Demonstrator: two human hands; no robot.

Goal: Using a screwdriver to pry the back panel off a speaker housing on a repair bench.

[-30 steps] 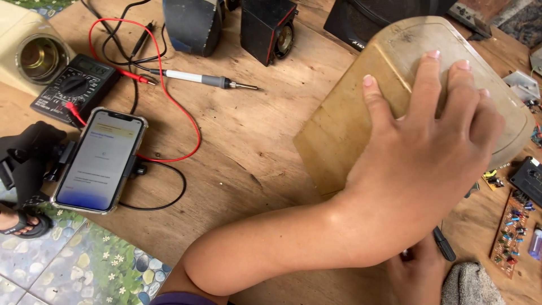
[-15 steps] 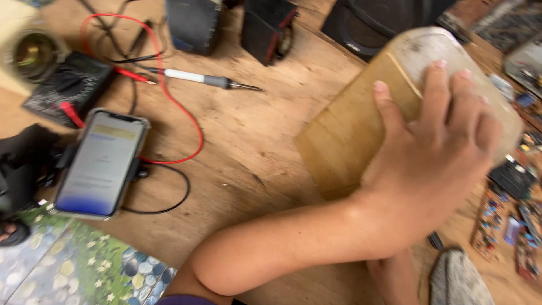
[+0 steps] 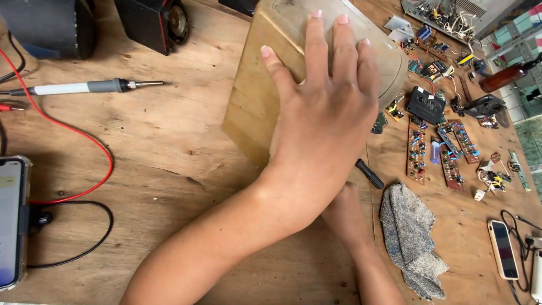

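Note:
My left hand (image 3: 324, 124) lies flat, fingers spread, on top of a worn tan box-shaped housing (image 3: 254, 96) that rests on the wooden table (image 3: 169, 147). My left forearm crosses in from the lower left. My right hand (image 3: 344, 212) reaches in from the lower right and sits under my left wrist, so its fingers are hidden. A black tool handle (image 3: 371, 174) pokes out just above it, and I cannot tell whether the hand grips it.
A soldering iron (image 3: 84, 87) and red lead (image 3: 84, 141) lie at left, a phone (image 3: 11, 223) at the left edge. A grey rag (image 3: 412, 237) lies beside my right arm. Several circuit boards (image 3: 440, 149) and parts cover the right. Two black boxes (image 3: 149, 22) stand at the back.
The view has swung to the right, bringing the circuit boards and rag into sight. My left hand stays pressed on the tan housing.

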